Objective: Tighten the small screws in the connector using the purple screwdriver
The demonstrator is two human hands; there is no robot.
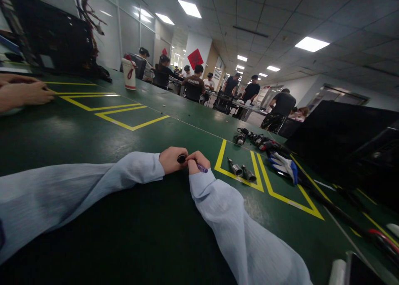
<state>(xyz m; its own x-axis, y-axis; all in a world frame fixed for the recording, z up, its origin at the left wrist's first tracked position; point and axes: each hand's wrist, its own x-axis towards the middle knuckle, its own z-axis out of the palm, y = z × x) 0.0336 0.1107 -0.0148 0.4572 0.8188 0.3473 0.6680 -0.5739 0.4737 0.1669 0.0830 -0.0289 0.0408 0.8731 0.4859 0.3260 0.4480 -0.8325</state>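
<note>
Green table (102, 150) spreads before you, and your two hands meet in front of you, close together, at the ends of pale blue sleeves (141, 167). Your left hand (171, 160) is curled closed around a black part (181, 158), its round end showing at the thumb side. Your right hand (196, 157) is bent inward, its fingertips pinched together right beside that part, and a purple stick (203, 169) pokes out from under its fingers, so you have it gripped there. Whether your fingertips touch the black part, you cannot tell from this angle.

Just right of your right hand, yellow tape (220, 154) marks a box on the table; two metal parts (235, 168) lie in it, side by side and near each other. Beyond them sits a cluster of dark fittings (258, 139), and to the right of the metal parts lies a blue and white glove (285, 165).

Well off to your left, another person's hand (26, 93) reaches in over the table. Farther back, a white cup (129, 74) with a red strap stands upright, near a black panel (59, 35).
</note>
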